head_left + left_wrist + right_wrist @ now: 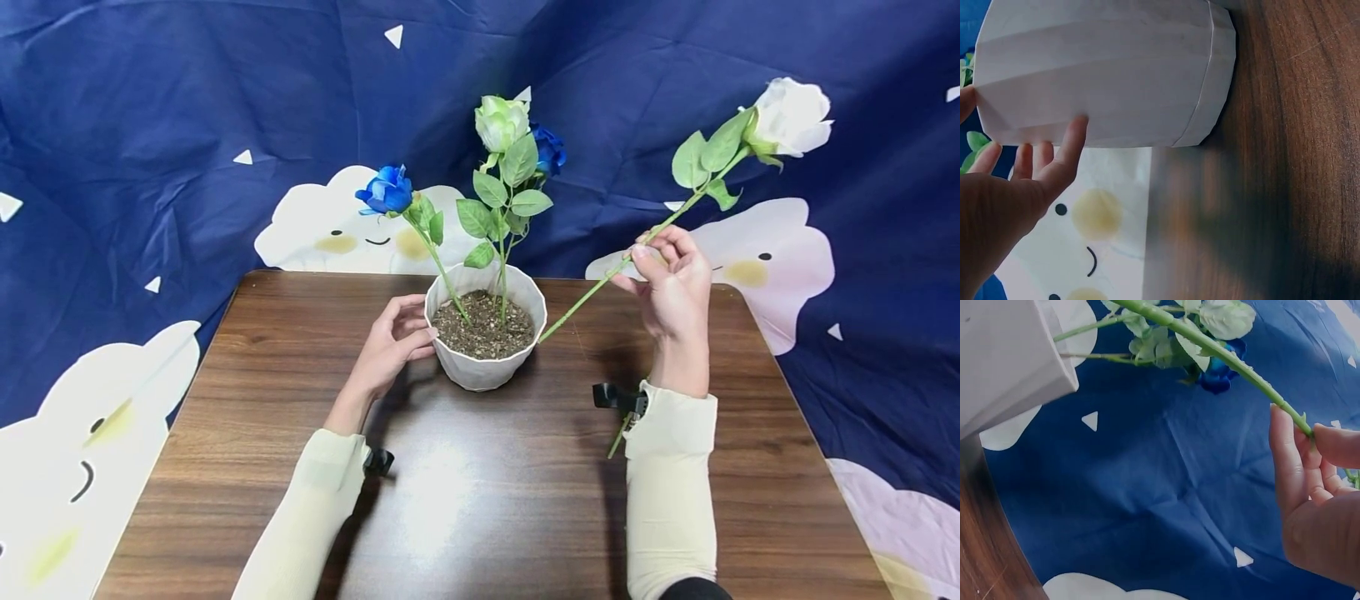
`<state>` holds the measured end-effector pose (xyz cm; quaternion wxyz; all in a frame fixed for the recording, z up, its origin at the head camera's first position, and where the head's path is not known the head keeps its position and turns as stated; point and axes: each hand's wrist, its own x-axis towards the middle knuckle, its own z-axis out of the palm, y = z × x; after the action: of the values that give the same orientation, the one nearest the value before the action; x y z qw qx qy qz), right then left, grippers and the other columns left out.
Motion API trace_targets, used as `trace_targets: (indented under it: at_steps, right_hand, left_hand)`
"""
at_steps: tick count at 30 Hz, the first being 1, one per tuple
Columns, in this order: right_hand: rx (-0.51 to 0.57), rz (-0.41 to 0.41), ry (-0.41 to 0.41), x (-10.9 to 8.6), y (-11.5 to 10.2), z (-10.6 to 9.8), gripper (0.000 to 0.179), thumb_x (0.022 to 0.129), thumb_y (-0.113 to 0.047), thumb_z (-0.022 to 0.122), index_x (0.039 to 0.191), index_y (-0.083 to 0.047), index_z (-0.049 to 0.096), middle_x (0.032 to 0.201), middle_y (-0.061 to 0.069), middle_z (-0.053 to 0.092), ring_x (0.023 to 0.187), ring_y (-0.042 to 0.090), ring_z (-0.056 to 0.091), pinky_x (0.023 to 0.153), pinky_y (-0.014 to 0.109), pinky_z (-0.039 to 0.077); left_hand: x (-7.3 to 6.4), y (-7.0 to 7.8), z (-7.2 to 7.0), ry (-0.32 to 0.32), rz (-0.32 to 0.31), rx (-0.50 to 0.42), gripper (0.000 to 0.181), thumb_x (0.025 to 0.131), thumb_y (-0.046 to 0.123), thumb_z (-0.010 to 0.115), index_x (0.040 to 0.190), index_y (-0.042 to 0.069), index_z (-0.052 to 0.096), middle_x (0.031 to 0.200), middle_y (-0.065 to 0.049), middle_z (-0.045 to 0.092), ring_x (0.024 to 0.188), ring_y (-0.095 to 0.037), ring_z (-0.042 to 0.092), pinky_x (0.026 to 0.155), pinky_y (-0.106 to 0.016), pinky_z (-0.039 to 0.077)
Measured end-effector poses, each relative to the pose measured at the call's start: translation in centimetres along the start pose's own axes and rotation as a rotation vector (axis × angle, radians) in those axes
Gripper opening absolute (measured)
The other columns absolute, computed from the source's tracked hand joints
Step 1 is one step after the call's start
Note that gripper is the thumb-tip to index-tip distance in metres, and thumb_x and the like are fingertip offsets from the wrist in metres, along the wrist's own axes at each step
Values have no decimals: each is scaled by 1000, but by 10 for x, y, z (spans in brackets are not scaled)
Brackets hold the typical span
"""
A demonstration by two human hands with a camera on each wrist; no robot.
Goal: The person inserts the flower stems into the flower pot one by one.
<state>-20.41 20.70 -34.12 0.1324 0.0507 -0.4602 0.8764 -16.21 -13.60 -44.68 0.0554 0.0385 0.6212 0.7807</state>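
Note:
My right hand (678,287) pinches the green stem of a white rose (795,117) between thumb and fingers, seen also in the right wrist view, where the stem (1229,356) slants across. The rose leans up to the right, its lower stem end right at the right rim of a white faceted pot (483,371). My left hand (390,342) rests against the pot's left side, thumb near the rim and fingers spread on the wall (1116,94). In the pot's dark soil (480,329) stand a blue rose (387,190), a pale green-white rose (501,123) and another blue rose (550,150).
The pot stands toward the back of a brown wooden table (487,500). A green stem (618,437) lies below my right wrist, mostly hidden by the arm. Behind hangs a dark blue cloth (187,92) with white clouds.

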Motion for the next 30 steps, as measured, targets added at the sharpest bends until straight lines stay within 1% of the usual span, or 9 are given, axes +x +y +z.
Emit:
trace_targets:
  at_steps: [7,11,15,19,23,27,30]
  right_hand:
    - [-149,-53,-12,-1,7,15,25,91,21,54,98,-2,56,93,11,60,77,19,64,53,30,62]
    - [-178,-57,-26,-2,13,22,29,90,23,53,99,-4,56,94,13,58,75,18,65,53,30,62]
    - [-213,-65,-57,-1,21,27,32,89,24,53,100,-6,56,95,13,58,73,18,65,54,30,63]
    - [-265,-47,-79,-1,29,31,31,91,22,53,101,-8,54,97,12,57,74,17,65,56,31,63]
    - [-320,-21,-85,-1,36,33,31,92,20,54,103,-8,52,97,7,57,77,17,64,58,29,63]
    - [-363,-11,-91,-1,43,35,32,92,20,53,104,-9,51,97,4,57,78,16,64,59,27,63]
    - [-384,-8,-95,-1,48,35,32,92,20,53,104,-9,50,98,5,56,79,16,64,59,26,63]
  left_hand:
    - [1,-1,-1,2,-3,-5,59,90,-5,65,144,-1,41,136,-32,43,115,-36,55,89,-46,60]
    - [1,0,-1,0,-8,-5,60,90,-5,65,144,-2,41,136,-32,43,115,-35,55,90,-47,60]
    - [1,0,0,1,-12,-5,59,90,-5,65,144,-2,41,136,-32,43,117,-37,55,91,-48,60]
    - [1,1,0,4,-12,-5,59,90,-5,64,144,-2,41,136,-32,43,118,-39,54,92,-50,59]
    - [1,1,0,4,-11,-9,59,90,-5,64,144,-2,41,136,-32,43,117,-38,55,92,-51,58]
    - [1,1,0,5,-13,-13,58,90,-6,64,144,-2,41,137,-32,42,116,-37,55,91,-49,59]
    - [1,0,0,6,-11,-12,58,91,-6,64,144,-3,41,137,-32,42,117,-37,54,90,-47,60]
